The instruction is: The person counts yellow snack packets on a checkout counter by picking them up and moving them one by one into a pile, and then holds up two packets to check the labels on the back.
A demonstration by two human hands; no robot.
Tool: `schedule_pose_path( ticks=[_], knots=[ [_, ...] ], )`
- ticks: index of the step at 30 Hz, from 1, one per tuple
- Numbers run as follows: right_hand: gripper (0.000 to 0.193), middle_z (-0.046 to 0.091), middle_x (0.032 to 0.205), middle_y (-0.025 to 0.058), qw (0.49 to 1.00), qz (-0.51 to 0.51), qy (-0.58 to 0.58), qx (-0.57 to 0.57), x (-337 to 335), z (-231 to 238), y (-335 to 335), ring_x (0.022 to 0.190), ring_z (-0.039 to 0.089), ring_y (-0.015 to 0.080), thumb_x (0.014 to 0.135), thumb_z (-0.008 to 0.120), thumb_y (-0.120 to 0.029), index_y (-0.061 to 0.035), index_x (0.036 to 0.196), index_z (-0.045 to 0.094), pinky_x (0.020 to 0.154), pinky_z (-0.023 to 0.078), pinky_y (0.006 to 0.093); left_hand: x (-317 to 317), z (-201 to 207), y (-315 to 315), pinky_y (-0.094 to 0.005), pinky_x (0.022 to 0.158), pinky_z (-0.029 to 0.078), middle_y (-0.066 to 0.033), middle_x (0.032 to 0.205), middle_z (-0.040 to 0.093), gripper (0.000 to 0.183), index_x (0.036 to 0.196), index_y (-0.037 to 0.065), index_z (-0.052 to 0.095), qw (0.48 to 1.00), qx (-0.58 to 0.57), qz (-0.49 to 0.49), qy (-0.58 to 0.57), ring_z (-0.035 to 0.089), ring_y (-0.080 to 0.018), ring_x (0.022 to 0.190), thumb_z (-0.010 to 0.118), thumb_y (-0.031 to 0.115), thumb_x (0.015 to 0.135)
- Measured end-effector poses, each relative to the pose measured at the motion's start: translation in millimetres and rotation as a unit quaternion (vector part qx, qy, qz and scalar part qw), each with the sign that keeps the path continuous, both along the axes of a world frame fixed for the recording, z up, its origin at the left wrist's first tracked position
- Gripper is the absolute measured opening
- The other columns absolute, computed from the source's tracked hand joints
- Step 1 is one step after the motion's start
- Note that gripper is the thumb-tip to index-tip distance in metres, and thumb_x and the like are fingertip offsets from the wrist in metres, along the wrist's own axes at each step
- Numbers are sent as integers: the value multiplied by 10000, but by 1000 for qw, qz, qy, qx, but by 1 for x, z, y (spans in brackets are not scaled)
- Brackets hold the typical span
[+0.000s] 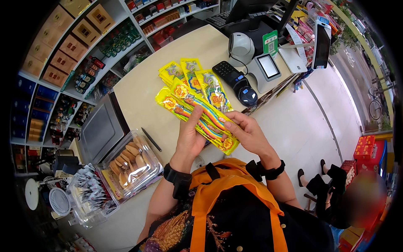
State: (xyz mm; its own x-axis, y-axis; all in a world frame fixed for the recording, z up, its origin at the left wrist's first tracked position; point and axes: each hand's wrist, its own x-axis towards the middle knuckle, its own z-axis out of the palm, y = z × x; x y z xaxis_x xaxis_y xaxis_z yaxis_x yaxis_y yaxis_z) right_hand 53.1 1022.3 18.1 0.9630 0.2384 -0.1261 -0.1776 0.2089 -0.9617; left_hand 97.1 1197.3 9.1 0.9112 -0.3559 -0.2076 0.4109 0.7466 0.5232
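Two or more long yellow candy packets (176, 107) with a rainbow stripe lie across my hands, above the counter's near edge. My left hand (189, 136) is closed on them from the left, its thumb on top. From the right, my right hand (248, 131) pinches the same packets near their lower end. Just beyond, several more yellow candy packets (215, 91) lie fanned out on the pale counter (142, 80), partly covered by the held ones. How many packets I hold cannot be made out.
A black handheld device (239, 86), a small screen stand (264, 73) and a white scanner (241, 47) stand right of the packets. To the left are a pen (151, 139), a clear box of pastries (132, 161) and a grey scale-like plate (103, 130). A person (329, 187) sits at lower right.
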Motion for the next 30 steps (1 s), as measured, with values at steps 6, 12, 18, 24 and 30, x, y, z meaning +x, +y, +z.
schedule_pose_path(
  ticks=[6,12,18,24,30],
  knots=[
    [260,631,983,20,998,-42,0,-43,-22,1,-16,817,589,49,1001,516,-164,16,1185,556,743,497,216,-1,-2,-25,-360,821,561,-77,1100,625,359,1198,22,521,998,23,-47,24,649,-188,951,677,76,880],
    [253,632,988,15,985,-164,-8,-44,-61,3,-38,842,575,46,1004,510,-167,14,1170,570,759,484,213,-9,-17,-62,-354,831,542,-51,1025,603,369,1185,44,535,988,2,-147,43,619,-161,928,679,236,904],
    [246,636,943,15,967,-217,14,-130,-92,1,-55,823,548,51,988,541,-187,3,1133,599,759,468,227,-22,-19,-104,-272,785,516,-21,977,581,294,1136,59,551,971,21,-239,6,596,-116,883,687,144,890],
    [233,633,865,2,937,-268,16,-223,-118,-4,-61,759,508,60,955,597,-194,0,1078,632,717,452,234,-16,-34,-120,-364,873,494,-33,885,610,155,1042,77,590,971,-14,-226,72,609,-157,851,597,205,955],
    [219,622,724,-25,930,-292,80,-207,-133,-6,-68,658,475,34,901,682,-223,-5,926,690,623,413,211,-6,-37,-115,-397,874,485,-44,863,597,227,933,85,582,965,-71,-217,128,597,-204,851,539,301,985]
  ],
)
